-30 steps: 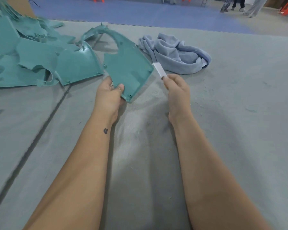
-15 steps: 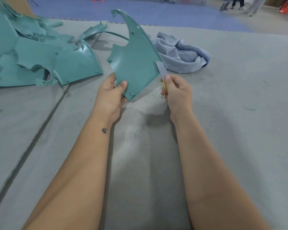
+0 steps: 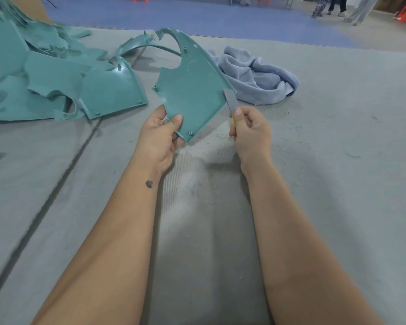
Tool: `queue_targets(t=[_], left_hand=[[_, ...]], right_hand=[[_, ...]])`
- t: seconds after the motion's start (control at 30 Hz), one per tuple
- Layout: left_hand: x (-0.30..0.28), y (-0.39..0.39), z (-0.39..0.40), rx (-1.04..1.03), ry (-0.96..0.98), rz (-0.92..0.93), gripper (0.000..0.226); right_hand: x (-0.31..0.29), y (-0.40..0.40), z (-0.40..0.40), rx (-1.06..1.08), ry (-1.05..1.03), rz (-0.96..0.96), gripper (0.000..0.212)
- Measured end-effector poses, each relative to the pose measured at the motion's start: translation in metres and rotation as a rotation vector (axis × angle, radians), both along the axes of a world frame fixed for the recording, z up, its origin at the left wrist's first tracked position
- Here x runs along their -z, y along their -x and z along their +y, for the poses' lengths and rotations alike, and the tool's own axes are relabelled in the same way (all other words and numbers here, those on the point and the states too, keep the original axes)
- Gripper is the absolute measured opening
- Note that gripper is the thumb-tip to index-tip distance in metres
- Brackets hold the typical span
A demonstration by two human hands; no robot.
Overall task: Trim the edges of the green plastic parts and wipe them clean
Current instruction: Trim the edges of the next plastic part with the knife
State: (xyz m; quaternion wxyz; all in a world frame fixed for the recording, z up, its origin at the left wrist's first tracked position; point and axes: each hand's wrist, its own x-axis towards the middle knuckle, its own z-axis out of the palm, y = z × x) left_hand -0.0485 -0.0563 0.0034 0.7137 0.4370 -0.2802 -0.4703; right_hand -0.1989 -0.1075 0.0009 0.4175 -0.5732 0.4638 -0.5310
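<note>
At the far left a heap of green plastic parts (image 3: 45, 85) lies on the grey mat (image 3: 338, 184), the pieces overlapping one another; the nearest of them, a fan-shaped panel, reaches toward the middle of the scene. A dark seam in the mat runs from under this heap toward the near left corner.

Just right of the heap, the left hand (image 3: 161, 134) grasps a single green part (image 3: 192, 90) by its near corner, thumb pressed on the face turned to the camera and the other fingers curled behind. The part is held up off the mat, tilted, with its narrow curved tip pointing to the far side. A thin thread of plastic curls on its face and another hangs by the thumb.

At the part's right edge, a grey blade (image 3: 230, 100) touches the rim near the right corner. The right hand (image 3: 250, 132) clenches round the tool, thumb laid along the base of the blade; a sliver of yellow handle shows below the thumb.

Beyond the blade and to the right, a crumpled blue-grey cloth (image 3: 256, 78) lies on the mat, partly hidden behind the held part. Fine shavings are scattered on the mat near the right hand. Farther off lies a blue floor (image 3: 197, 17).
</note>
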Motion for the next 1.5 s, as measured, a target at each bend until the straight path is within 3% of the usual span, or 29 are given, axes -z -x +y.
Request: queue_targets(t=[0.33,0.57,0.8,0.97,1.17,1.37,1.5], left_hand=[[0.0,-0.002,0.001,0.009,0.003,0.082,0.031],[-0.001,0.0,0.0,-0.016,0.034,0.133,0.033],[-0.001,0.001,0.0,0.011,-0.002,0.178,0.03],[-0.002,0.0,0.0,-0.013,0.043,0.3,0.029],[0.0,-0.003,-0.002,0.011,0.046,0.354,0.027],[0.002,-0.007,-0.003,-0.018,0.077,0.421,0.026],[0.002,-0.007,-0.003,-0.031,0.086,0.412,0.026]], right_hand=[[0.001,0.004,0.0,-0.091,-0.019,-0.055,0.029],[0.005,-0.002,0.005,-0.289,0.05,0.233,0.031],[0.005,0.001,0.0,-0.169,0.026,0.043,0.027],[0.009,-0.004,0.003,-0.372,0.079,0.281,0.027],[0.005,-0.003,0.002,-0.26,0.059,0.142,0.025],[0.005,-0.001,0.008,-0.445,0.069,0.368,0.027],[0.002,0.0,0.011,-0.476,0.037,0.357,0.026]])
